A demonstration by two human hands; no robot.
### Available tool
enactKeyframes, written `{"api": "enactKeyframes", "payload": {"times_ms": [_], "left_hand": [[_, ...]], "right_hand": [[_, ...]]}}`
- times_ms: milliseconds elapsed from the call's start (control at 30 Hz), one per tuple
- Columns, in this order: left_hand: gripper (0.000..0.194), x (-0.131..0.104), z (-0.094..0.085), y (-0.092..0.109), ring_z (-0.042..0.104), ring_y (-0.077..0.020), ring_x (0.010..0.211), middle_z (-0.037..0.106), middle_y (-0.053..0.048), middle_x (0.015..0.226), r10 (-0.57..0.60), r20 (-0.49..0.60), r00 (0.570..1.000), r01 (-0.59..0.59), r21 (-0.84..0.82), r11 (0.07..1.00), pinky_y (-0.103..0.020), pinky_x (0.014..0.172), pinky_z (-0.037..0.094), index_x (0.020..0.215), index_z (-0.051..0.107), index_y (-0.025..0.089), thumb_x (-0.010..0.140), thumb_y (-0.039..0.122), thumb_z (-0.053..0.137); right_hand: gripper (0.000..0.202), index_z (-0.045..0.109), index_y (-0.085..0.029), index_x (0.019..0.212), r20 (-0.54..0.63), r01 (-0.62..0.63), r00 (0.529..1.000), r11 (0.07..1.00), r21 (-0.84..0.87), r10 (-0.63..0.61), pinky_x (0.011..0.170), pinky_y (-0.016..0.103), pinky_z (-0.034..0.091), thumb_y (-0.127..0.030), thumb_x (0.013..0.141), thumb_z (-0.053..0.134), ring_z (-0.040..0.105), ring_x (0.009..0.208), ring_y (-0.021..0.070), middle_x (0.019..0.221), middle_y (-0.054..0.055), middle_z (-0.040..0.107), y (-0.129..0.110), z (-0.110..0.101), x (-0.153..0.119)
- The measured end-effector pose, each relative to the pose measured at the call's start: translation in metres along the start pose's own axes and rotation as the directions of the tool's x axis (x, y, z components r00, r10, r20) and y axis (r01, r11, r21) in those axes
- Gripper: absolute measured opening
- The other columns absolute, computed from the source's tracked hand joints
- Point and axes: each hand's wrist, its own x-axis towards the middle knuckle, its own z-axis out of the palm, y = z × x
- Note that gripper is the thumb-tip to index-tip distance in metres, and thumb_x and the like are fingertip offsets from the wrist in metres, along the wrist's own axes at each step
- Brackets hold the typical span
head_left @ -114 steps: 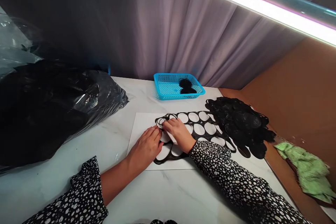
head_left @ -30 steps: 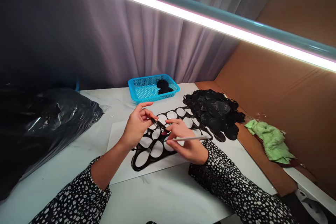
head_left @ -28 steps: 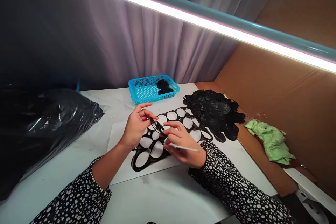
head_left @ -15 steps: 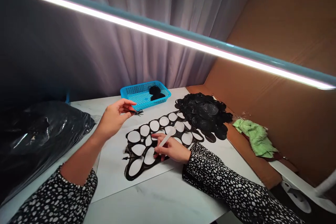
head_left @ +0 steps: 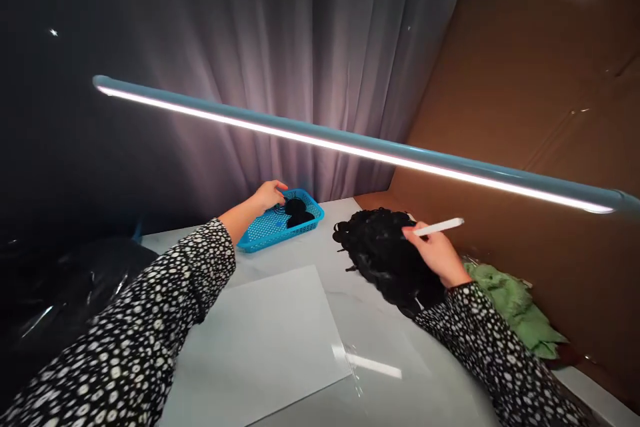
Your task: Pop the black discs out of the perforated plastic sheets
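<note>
My left hand [head_left: 269,195] reaches over the back left part of a blue perforated basket [head_left: 270,240], its fingers bent near some thin black pieces; whether it grips any is too small to tell. Black bundles [head_left: 298,212] lie in the basket's right side. On the right, my right hand [head_left: 437,250] is closed around a white pen-like tool [head_left: 440,227], above a dark heap of black pieces [head_left: 387,247]. Between my arms a plain white sheet [head_left: 270,340] lies bare on the table.
A lit tube lamp [head_left: 350,147] crosses the view above the hands. A green cloth [head_left: 520,307] lies at the right by the brown board [head_left: 540,113]. At the left is a black plastic bag [head_left: 75,287], before a grey curtain [head_left: 280,47].
My left hand has moved from above the sheet to the basket. My right hand went right to the heap, and the black sheet with oval holes no longer lies on the white sheet. The view shifted.
</note>
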Motion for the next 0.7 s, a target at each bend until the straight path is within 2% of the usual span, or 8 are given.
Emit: {"api": "enactKeyframes", "payload": {"times_ms": [67, 133, 200, 300, 367, 533, 600, 700], "left_hand": [[0.030, 0.019, 0.018, 0.001, 0.064, -0.0199, 0.095, 0.062, -0.009, 0.115, -0.053, -0.027, 0.998, 0.054, 0.027, 0.998, -0.039, 0.081, 0.056, 0.120, 0.058, 0.014, 0.096, 0.033, 0.060], [0.033, 0.036, 0.032, 0.002, 0.064, -0.0215, 0.100, 0.060, -0.010, 0.120, -0.101, -0.064, 0.993, 0.105, 0.059, 0.993, -0.041, 0.084, 0.055, 0.123, 0.057, 0.015, 0.096, 0.033, 0.060], [0.033, 0.049, 0.040, 0.003, 0.063, -0.0225, 0.103, 0.059, -0.010, 0.122, -0.134, -0.106, 0.985, 0.144, 0.102, 0.984, -0.042, 0.086, 0.054, 0.124, 0.057, 0.016, 0.095, 0.033, 0.061], [0.034, 0.058, 0.049, 0.003, 0.061, -0.0240, 0.109, 0.057, -0.010, 0.126, -0.134, -0.141, 0.981, 0.158, 0.175, 0.972, -0.043, 0.089, 0.053, 0.126, 0.056, 0.018, 0.095, 0.033, 0.062], [0.035, 0.056, 0.059, 0.003, 0.060, -0.0244, 0.110, 0.057, -0.010, 0.127, -0.104, -0.109, 0.989, 0.126, 0.218, 0.968, -0.043, 0.090, 0.053, 0.126, 0.056, 0.018, 0.095, 0.032, 0.062], [0.032, 0.037, 0.086, 0.002, 0.062, -0.0230, 0.105, 0.059, -0.009, 0.123, -0.003, 0.099, 0.995, -0.023, 0.257, 0.966, -0.042, 0.088, 0.054, 0.123, 0.058, 0.017, 0.095, 0.033, 0.061], [0.031, 0.029, 0.084, 0.006, 0.063, -0.0225, 0.103, 0.060, -0.009, 0.122, 0.054, 0.161, 0.986, -0.092, 0.241, 0.966, -0.042, 0.087, 0.054, 0.122, 0.059, 0.017, 0.096, 0.033, 0.060], [0.032, 0.013, 0.059, 0.014, 0.065, -0.0209, 0.100, 0.064, -0.009, 0.116, 0.168, 0.223, 0.960, -0.212, 0.190, 0.959, -0.040, 0.087, 0.054, 0.123, 0.058, 0.016, 0.095, 0.030, 0.061]], "right_hand": [[0.028, 0.053, -0.022, 0.069, -0.056, 0.041, 0.997, 0.977, -0.210, -0.053, 0.084, 0.044, 0.044, -0.048, 0.079, 0.052, 0.061, 0.090, 0.0291, 0.101, 0.013, 0.070, 0.020, -0.002, -0.006], [0.030, 0.052, -0.022, 0.068, -0.132, 0.117, 0.977, 0.942, -0.313, -0.166, 0.086, 0.046, 0.044, -0.048, 0.082, 0.047, 0.059, 0.096, 0.0310, 0.108, 0.016, 0.067, 0.028, 0.000, -0.015], [0.033, 0.050, -0.022, 0.067, -0.170, 0.183, 0.954, 0.927, -0.327, -0.248, 0.087, 0.045, 0.044, -0.048, 0.086, 0.044, 0.059, 0.099, 0.0298, 0.109, 0.016, 0.064, 0.026, 0.002, -0.020], [0.034, 0.050, -0.022, 0.068, -0.176, 0.217, 0.946, 0.935, -0.281, -0.273, 0.088, 0.041, 0.044, -0.048, 0.090, 0.043, 0.060, 0.098, 0.0265, 0.106, 0.012, 0.063, 0.017, 0.003, -0.021], [0.034, 0.051, -0.022, 0.069, -0.155, 0.213, 0.954, 0.945, -0.247, -0.256, 0.087, 0.041, 0.044, -0.048, 0.090, 0.044, 0.061, 0.096, 0.0257, 0.106, 0.011, 0.064, 0.013, 0.004, -0.020], [0.035, 0.054, -0.022, 0.070, -0.107, 0.180, 0.973, 0.964, -0.195, -0.204, 0.085, 0.039, 0.044, -0.050, 0.089, 0.045, 0.062, 0.091, 0.0243, 0.106, 0.010, 0.065, 0.012, 0.007, -0.023], [0.037, 0.055, -0.022, 0.070, -0.112, 0.173, 0.974, 0.966, -0.190, -0.197, 0.084, 0.038, 0.044, -0.052, 0.089, 0.045, 0.062, 0.092, 0.0240, 0.105, 0.009, 0.066, 0.013, 0.006, -0.024], [0.039, 0.055, -0.022, 0.069, -0.117, 0.188, 0.970, 0.960, -0.206, -0.215, 0.083, 0.036, 0.044, -0.054, 0.088, 0.044, 0.062, 0.092, 0.0239, 0.103, 0.009, 0.067, 0.011, 0.006, -0.026]]}}
